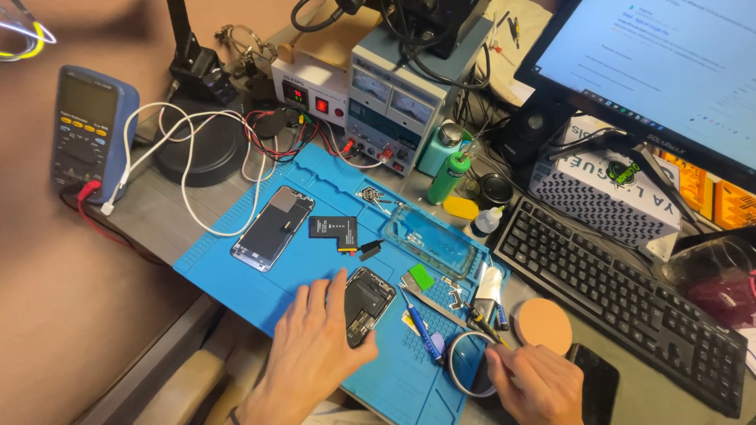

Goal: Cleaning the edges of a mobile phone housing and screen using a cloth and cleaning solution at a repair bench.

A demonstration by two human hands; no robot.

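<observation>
While the left hand (315, 346) lies flat, fingers spread, pinning the opened phone body (367, 303) to the blue mat (236, 275), the work looks to be mid-disassembly, a tool being picked. The right hand (535, 386) is curled shut near the tools (480, 315) at the mat's edge; whether it grips anything I cannot tell. A fine, steady pick at the phone's innards seems called for. The loose battery (334, 229) and screen (272, 227) lie well apart. Small screws and parts on the mat are too tiny to identify; the counter's (150, 212) far side is cluttered.
</observation>
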